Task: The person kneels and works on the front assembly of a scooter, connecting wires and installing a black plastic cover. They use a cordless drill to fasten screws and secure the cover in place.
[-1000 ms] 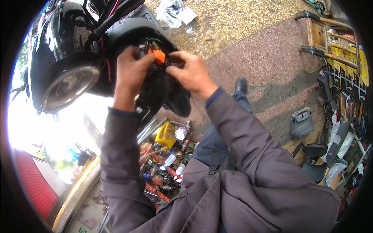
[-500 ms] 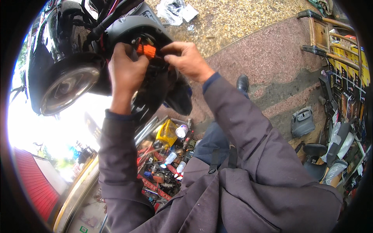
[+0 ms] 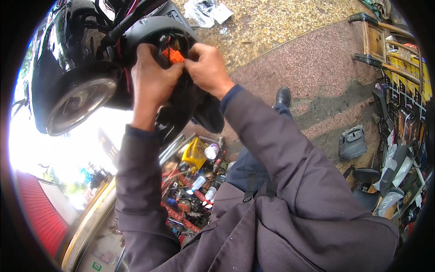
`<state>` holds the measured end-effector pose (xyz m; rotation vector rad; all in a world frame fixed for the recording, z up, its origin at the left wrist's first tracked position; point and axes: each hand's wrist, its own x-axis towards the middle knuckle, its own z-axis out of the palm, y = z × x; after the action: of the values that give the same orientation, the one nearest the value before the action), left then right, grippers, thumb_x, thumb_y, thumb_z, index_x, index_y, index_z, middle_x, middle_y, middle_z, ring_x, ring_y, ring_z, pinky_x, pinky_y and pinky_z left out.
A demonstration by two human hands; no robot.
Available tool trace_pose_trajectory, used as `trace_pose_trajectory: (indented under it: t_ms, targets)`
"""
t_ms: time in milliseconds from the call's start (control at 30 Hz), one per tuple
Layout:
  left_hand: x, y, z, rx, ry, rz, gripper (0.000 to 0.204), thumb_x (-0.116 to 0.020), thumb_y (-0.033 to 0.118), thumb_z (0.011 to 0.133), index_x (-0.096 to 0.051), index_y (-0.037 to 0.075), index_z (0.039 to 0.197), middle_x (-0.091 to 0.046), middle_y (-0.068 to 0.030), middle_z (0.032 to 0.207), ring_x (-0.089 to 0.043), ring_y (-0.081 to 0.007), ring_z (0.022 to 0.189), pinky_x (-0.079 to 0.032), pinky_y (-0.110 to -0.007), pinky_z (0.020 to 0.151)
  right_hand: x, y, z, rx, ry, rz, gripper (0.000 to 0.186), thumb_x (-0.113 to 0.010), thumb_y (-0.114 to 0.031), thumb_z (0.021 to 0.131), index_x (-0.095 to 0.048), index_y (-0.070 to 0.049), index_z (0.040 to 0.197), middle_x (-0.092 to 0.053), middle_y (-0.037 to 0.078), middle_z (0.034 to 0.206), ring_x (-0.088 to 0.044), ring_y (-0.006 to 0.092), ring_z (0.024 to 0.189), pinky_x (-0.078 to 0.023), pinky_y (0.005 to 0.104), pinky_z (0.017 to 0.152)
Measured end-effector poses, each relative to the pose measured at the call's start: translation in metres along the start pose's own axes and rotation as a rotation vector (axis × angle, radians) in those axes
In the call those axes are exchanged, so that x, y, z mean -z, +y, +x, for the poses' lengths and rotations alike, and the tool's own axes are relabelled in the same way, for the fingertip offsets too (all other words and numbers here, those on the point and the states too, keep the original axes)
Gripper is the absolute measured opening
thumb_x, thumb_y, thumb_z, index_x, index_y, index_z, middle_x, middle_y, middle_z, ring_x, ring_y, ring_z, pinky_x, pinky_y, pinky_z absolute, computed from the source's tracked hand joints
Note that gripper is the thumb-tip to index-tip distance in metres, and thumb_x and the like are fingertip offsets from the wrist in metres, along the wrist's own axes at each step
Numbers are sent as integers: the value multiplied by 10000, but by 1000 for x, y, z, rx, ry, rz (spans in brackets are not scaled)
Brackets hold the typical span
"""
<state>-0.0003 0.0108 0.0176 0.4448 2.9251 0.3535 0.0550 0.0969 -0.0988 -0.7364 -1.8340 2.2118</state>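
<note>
An orange block-shaped part, which looks like an electrical connector, sits among dark wires in an opening of a black motorcycle or scooter front. My left hand grips the block, with its thumb along the lower edge and its fingers partly hidden behind. Close to the block's right end, my right hand is closed in a pinch; what lies between its fingertips is too small or hidden to name. A grey cover curves around the far side of the opening. The round headlight is to my left.
Below my hands lies a heap of tools and parts with a yellow bag and a white can. A wooden stool and a grey plastic part are to the right. Clear plastic wrapping lies on the far ground.
My right hand has moved left and in to the orange block, its fingers now closer together. The block and my left hand have shifted slightly to the right.
</note>
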Motion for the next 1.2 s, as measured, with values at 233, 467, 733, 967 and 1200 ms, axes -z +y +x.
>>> trace_pose_trajectory:
  t_ms: [233, 467, 733, 967, 1200]
  targets:
    - [-9, -6, 5, -74, 56, 114, 466, -792, 174, 735, -552, -11, 1089, -703, -238, 971, -718, -392, 899, -559, -442, 809, 21, 1, -11, -399, -158, 602, 151, -678, -107, 960, -655, -22, 838, -648, 38, 710, -595, 98, 510, -460, 247, 406]
    - [-8, -7, 10, -60, 39, 102, 496, -763, 181, 750, -562, -24, 1155, -702, -263, 1018, -705, -425, 942, -552, -451, 846, 29, 9, -14, -177, -245, 512, 125, -740, -20, 855, -656, -14, 948, -677, 36, 833, -660, 104, 763, -552, 271, 669]
    - [-9, -23, 12, -15, -57, -148, 573, -764, 132, 746, -538, -57, 1238, -701, -270, 1074, -704, -385, 1027, -544, -418, 903, 20, 13, -7, -3, -236, -6, 243, -789, -70, 823, -640, 20, 992, -686, 71, 872, -635, 139, 782, -532, 307, 708]
    - [-14, -47, -3, -71, -161, -353, 467, -668, -51, 804, -539, -31, 1251, -679, -117, 1109, -675, -187, 1001, -549, -322, 885, 12, 17, -6, -33, -146, 52, 257, -799, -151, 777, -658, 29, 895, -690, 162, 771, -684, 248, 718, -543, 366, 675]
    - [-20, -61, -3, 72, -253, -471, 240, -668, -16, 861, -639, -22, 1100, -706, -77, 982, -682, -142, 847, -567, -285, 764, 13, 20, -7, -26, -120, 74, 238, -802, -152, 793, -655, 23, 859, -674, 127, 739, -651, 187, 676, -533, 345, 638]
